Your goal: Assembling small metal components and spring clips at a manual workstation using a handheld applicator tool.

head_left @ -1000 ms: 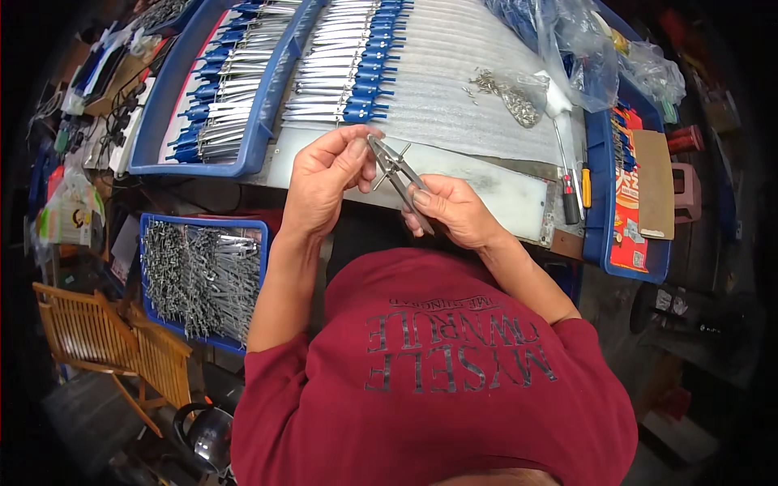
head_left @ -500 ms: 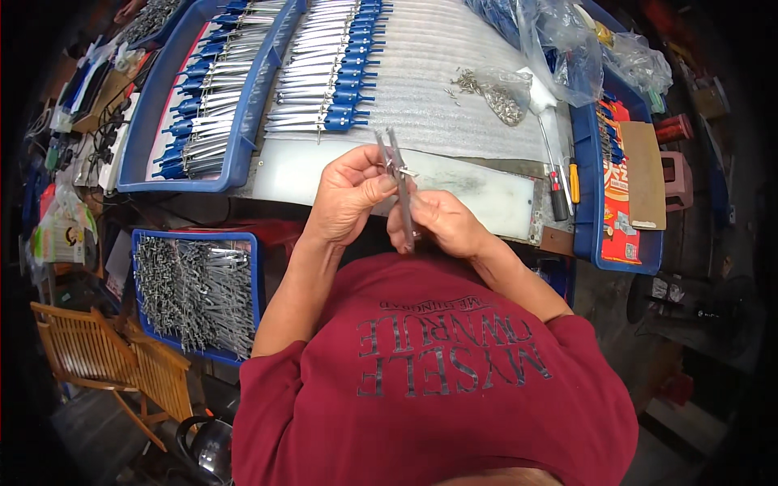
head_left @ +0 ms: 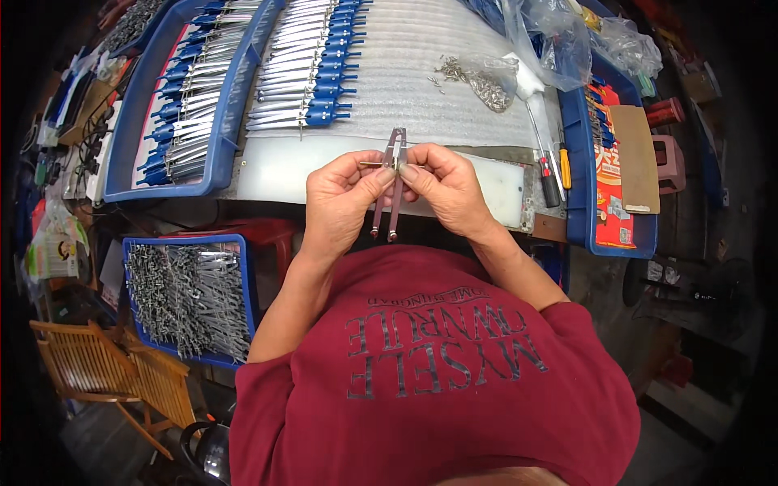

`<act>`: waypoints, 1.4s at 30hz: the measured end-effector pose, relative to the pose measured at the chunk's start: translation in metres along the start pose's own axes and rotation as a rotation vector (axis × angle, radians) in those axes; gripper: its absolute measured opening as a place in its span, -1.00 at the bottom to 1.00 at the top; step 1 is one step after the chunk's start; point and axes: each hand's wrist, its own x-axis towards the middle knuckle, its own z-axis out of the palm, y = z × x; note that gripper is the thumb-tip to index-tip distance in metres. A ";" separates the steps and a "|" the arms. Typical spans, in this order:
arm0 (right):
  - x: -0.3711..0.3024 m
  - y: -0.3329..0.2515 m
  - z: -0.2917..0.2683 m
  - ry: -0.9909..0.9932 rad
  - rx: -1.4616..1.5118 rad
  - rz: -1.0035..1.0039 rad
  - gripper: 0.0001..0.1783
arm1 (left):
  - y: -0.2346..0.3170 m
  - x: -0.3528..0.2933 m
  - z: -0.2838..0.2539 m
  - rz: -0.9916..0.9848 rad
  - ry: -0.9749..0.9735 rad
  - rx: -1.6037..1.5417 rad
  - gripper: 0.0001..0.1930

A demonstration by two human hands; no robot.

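Note:
Between my two hands is a two-legged metal divider [head_left: 395,206] in a dark purplish-grey finish, its joined end pointing away from me and its leg tips toward me. A thin rod [head_left: 370,164] crosses it near the upper part. My left hand [head_left: 344,194] pinches it from the left with thumb and fingers. From the right, my right hand [head_left: 448,186] grips the same part, the two thumb tips nearly meeting. Fingers cover the middle of the rod. Both hands are in front of a white board [head_left: 279,166] at the bench edge.
Rows of silver pieces with blue ends [head_left: 324,77] lie on a foam sheet [head_left: 405,65], left of a heap of small metal parts [head_left: 486,89]. Two screwdrivers, one red-and-black [head_left: 549,182], one yellow [head_left: 565,166], rest at right. Blue trays [head_left: 217,166] flank the bench; another [head_left: 250,300] holds metal parts.
The divider has turned so its two legs now show spread toward me. My right hand has moved up and away from me to its upper part, level with my left hand.

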 end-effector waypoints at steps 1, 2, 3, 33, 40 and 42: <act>-0.001 0.000 0.000 0.010 0.010 -0.001 -0.82 | -0.001 0.000 0.000 -0.004 -0.001 0.000 -0.82; -0.001 0.001 0.000 0.012 0.011 0.002 -0.82 | -0.001 0.000 -0.001 -0.005 0.003 0.014 -0.82; -0.001 0.001 0.000 0.011 0.014 0.006 -0.82 | -0.002 0.000 -0.001 -0.005 0.008 0.028 -0.82; -0.010 0.002 0.002 0.082 -0.169 -0.048 -0.87 | -0.007 -0.007 0.011 0.041 0.030 0.023 -0.88; -0.011 0.002 -0.003 0.064 -0.139 -0.038 -0.87 | -0.009 -0.007 0.011 -0.005 0.014 0.045 -0.84; -0.012 0.001 -0.004 0.066 -0.126 -0.018 -0.86 | -0.009 -0.007 0.012 -0.071 0.040 -0.043 -0.85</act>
